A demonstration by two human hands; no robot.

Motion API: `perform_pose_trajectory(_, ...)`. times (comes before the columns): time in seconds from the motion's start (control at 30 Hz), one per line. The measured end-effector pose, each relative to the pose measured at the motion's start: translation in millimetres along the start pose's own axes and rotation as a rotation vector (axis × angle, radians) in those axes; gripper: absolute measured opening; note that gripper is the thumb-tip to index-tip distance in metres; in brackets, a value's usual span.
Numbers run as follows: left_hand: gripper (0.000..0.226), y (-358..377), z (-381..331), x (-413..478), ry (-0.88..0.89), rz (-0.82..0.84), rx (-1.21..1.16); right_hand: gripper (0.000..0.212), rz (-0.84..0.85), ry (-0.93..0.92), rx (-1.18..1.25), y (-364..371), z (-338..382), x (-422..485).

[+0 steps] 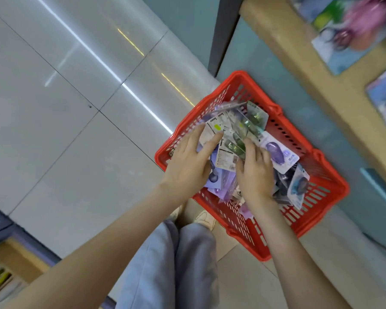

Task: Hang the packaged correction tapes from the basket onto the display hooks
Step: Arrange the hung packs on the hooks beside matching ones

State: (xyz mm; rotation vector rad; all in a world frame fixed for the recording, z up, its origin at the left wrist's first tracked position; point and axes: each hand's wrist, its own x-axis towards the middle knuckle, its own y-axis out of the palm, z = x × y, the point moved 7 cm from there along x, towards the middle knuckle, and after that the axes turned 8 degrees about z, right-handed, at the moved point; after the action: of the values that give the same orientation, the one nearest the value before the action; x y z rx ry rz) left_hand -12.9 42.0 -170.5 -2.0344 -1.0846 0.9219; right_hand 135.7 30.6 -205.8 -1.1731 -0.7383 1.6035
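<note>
Packs (276, 150) in basket (233, 76): labels unreadable.

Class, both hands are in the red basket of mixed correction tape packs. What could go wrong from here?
1. The packs lie in a loose overlapping heap. The left hand presses flat on it and the right hand curls into it, so some may slip when lifted.
2. The blue pack stands up near the wall of the basket; rummaging might tip it out.
3. Green packs and a purple pack lie mixed, so one may reach the wrong hook.
</note>
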Motion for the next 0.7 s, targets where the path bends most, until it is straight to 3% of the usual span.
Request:
perform_pose_trajectory(0.07, 0.08, -36, -16, -9, -0.041, 0.04, -0.298, 0.059, -0.022, 0.09, 0.214, -52, 13, -20)
perform_pose_trajectory(0.17, 0.102, -96, -52, -20, -0.147, 0.159, -0.769, 0.053, 0.025, 0.351, 0.723, -139, 30, -50)
perform_pose_trajectory(0.27, 0.105, -158, -100, -29, -0.254, 0.376, -1.063, 0.049, 0.097, 0.331, 1.187, -233, 73, -74)
perform_pose_trajectory(0.33, 0.083, -212, -139, -33, -0.199, 0.491, -1.132, 0.049, 0.129, 0.227, 1.337, -295, 106, -92)
perform_pose_trajectory(0.47, 0.033, -318, -216, -56, -0.042, 0.55, -1.099, 0.086, 0.107, 0.164, 1.482, -386, 153, -137)
perform_pose_trajectory(0.6, 0.035, -385, -276, -91, 0.062, 0.532, -1.065, 0.067, -0.094, 0.119, 1.313, -462, 177, -189)
perform_pose_trajectory(0.7, 0.034, -423, -322, -120, 0.176, 0.488, -0.986, 0.084, -0.291, 0.043, 1.108, -521, 188, -236)
